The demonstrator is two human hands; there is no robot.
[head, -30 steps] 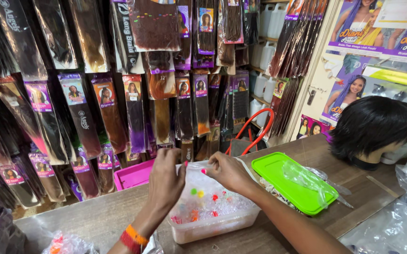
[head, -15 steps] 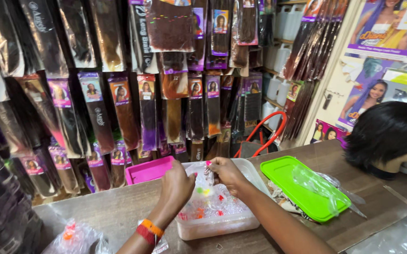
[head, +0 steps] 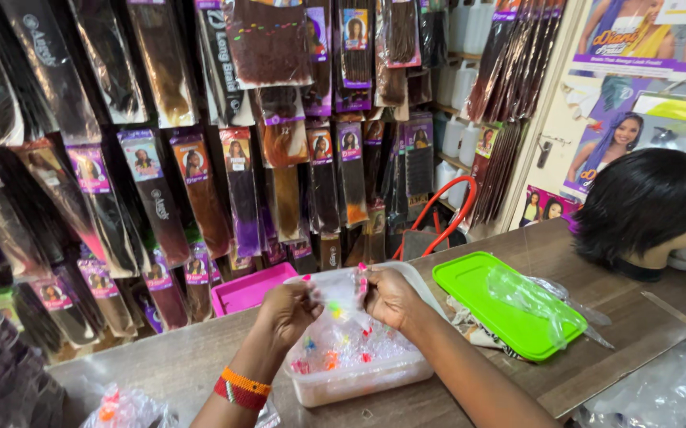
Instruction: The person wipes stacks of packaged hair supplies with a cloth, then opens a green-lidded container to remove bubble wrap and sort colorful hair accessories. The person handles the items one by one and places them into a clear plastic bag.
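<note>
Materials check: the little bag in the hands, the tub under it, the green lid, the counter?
Small bag: thin clear plastic film, glossy and crinkled, pinched between left hand and right hand. Tub: translucent whitish rigid plastic; coloured bits show through its wall. Green lid: opaque moulded plastic, smooth, bright green. Counter: looks like wood or wood-look laminate; brown grain, matte.

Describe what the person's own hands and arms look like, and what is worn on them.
Both forearms are bare, with no sleeves showing. The left hand has a stack of beaded bracelets at the wrist: an orange band above a red one with small light and dark beads. The right hand shows no bracelet, watch or glove. No ring is visible on any of the fingers.
</note>
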